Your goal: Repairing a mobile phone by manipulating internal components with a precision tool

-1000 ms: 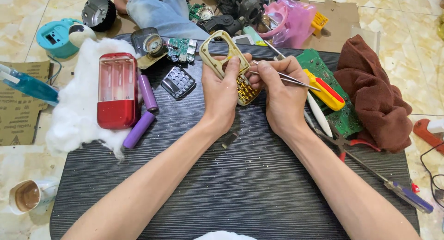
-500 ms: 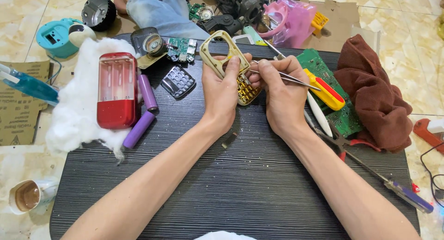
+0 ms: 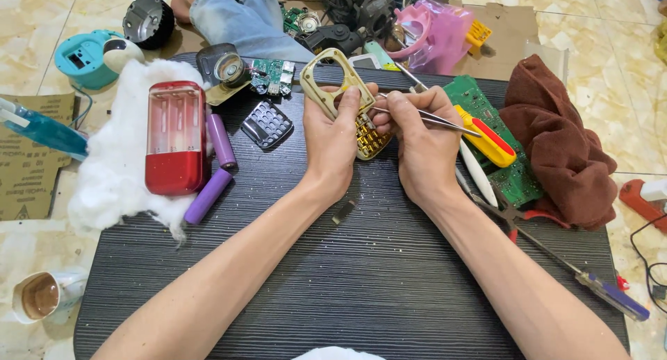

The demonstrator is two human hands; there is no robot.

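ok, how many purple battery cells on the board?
2. One purple cell lies just right of the red case; the other purple cell lies angled below it, at the cotton's edge. More may be hidden underneath.

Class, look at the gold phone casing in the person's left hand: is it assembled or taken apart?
Taken apart. The gold phone casing shows an empty screen opening, and a loose grey keypad lies apart from it on the black board.

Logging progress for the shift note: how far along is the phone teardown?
Done: the gold phone shell is stripped, its window empty; a dark keypad and small circuit board lie apart on the table.
In hand: left hand holds the shell, right hand works tweezers at the gold keys.
Left: the keys sit in the shell; the yellow screwdriver lies unused.
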